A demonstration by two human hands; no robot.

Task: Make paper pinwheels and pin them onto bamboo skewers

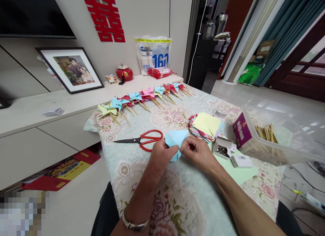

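Observation:
A light blue paper square (177,137), partly folded, is held above the tablecloth between both hands. My left hand (162,155) pinches its left side, the thumb lying across the paper near the middle. With fingertips pressed together, my right hand (196,150) grips the paper's right edge. Red-handled scissors (142,140) lie just left of the hands, blades pointing left. Beyond the right hand sits a stack of cut coloured paper squares (207,123), a yellow one on top. An open small box of metal pins (222,150) stands to the right of that hand.
Finished paper pinwheels (134,96) on sticks line the table's far edge. At right, a clear plastic bin (269,151) holds wooden sticks (267,133). A small white box (242,161) lies on green paper (237,175). A round clear container (222,110) stands behind the paper stack.

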